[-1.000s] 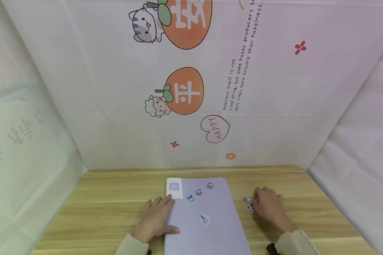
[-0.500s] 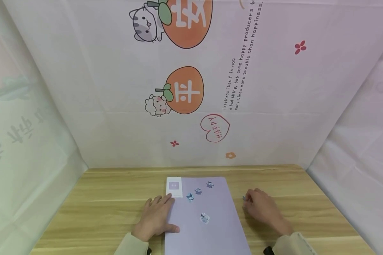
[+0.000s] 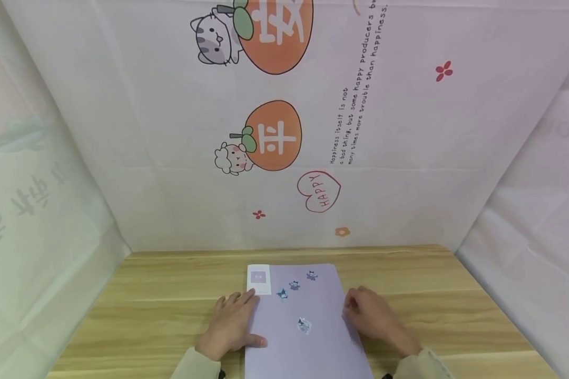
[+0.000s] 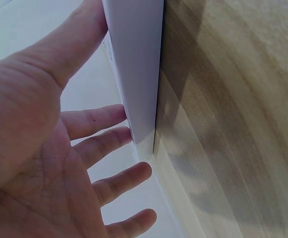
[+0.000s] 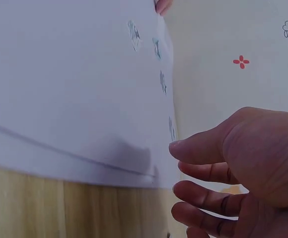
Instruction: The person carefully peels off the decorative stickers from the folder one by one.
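Resting at the left edge of a pale lavender rectangular folder (image 3: 322, 347) on a wood-grain tabletop (image 3: 170, 284), a person's left hand (image 3: 232, 322) is spreading its fingers wide in the head view; the right hand (image 3: 371, 314) is curling at the opposite edge, and four small blue-and-white cartoon stickers (image 3: 304, 325) are dotting the top. In the left wrist view, the thumb and two fingertips are touching the folder's side. In the right wrist view, thumb and fingers are bending close together, anything pinched there impossible to tell. Too light a left-hand press would be risking a sliding folder; a brushing right fingertip, a peeled sticker.
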A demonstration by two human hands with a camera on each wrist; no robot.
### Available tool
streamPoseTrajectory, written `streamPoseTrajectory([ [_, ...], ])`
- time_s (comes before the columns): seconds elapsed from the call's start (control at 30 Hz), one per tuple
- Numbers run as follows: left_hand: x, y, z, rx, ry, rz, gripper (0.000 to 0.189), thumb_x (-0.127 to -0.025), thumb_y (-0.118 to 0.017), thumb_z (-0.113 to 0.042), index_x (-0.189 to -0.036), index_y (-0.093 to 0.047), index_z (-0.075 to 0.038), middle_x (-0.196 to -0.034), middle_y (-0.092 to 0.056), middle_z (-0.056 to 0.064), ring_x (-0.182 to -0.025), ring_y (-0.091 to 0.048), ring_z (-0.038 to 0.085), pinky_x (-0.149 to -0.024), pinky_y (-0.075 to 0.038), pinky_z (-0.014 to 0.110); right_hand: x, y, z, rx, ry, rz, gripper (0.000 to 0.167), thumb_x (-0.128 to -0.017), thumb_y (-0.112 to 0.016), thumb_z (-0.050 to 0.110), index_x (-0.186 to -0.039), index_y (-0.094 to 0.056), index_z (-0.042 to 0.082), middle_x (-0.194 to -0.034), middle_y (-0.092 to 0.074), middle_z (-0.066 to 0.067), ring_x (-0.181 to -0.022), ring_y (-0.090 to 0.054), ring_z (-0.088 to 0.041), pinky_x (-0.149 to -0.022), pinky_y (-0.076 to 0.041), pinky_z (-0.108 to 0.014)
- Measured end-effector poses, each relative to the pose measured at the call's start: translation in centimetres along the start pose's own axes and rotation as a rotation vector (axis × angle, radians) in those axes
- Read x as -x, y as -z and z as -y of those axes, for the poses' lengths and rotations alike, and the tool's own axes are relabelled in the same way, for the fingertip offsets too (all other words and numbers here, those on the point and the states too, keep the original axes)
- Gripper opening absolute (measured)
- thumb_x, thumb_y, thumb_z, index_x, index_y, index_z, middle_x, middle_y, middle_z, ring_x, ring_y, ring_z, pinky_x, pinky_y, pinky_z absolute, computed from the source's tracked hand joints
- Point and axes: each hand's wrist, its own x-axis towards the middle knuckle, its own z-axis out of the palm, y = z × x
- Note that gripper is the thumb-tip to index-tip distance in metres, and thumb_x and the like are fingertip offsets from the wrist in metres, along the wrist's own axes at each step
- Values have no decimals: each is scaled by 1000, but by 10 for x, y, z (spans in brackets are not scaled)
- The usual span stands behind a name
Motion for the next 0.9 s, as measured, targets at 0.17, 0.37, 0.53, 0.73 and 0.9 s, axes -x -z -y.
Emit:
streamPoseTrajectory([
  [0.17, 0, 0, 0, 11, 2, 4, 94, -66, -90, -52, -140, -56, -4, -153, -46, 18, -136, -42, 48, -110, -26, 74, -1, -5, 10, 2, 56, -9, 18, -77, -79, 6, -82, -65, 17, -79, -53, 6, -74, -49, -11, -67, -46, -31],
  [0.37, 0, -1, 0, 8, 0, -5, 95, -65, -90, -53, -140, -56, -5, -153, -46, 19, -135, -43, 48, -110, -26, 74, -2, -11, 25, 15, 103, -11, 20, -76, -84, 14, -81, -64, 18, -80, -55, 7, -76, -51, -12, -70, -47, -32],
  [0.53, 0, -1, 0, 0, -3, -16, 96, -64, -90, -52, -140, -56, -4, -153, -46, 19, -135, -43, 49, -110, -26, 74, -4, -19, 33, 62, 172, -24, 22, -73, -86, 22, -79, -64, 20, -77, -53, 10, -73, -50, -10, -69, -44, -33],
  [0.73, -1, -1, -1, -3, -1, -16, 96, -64, -90, -53, -140, -56, -5, -153, -46, 19, -135, -43, 49, -110, -26, 74, -6, -27, 42, 51, 199, 11, 22, -74, -86, 23, -80, -65, 19, -77, -52, 10, -74, -48, -10, -70, -44, -33],
  [0.9, -1, -1, 0, -9, -3, -18, 96, -64, -90, -54, -140, -56, -5, -153, -47, 19, -135, -43, 48, -110, -27, 73, -6, -32, 47, 35, 205, 38, 22, -75, -86, 22, -83, -66, 17, -79, -52, 9, -76, -49, -11, -73, -44, -35],
])
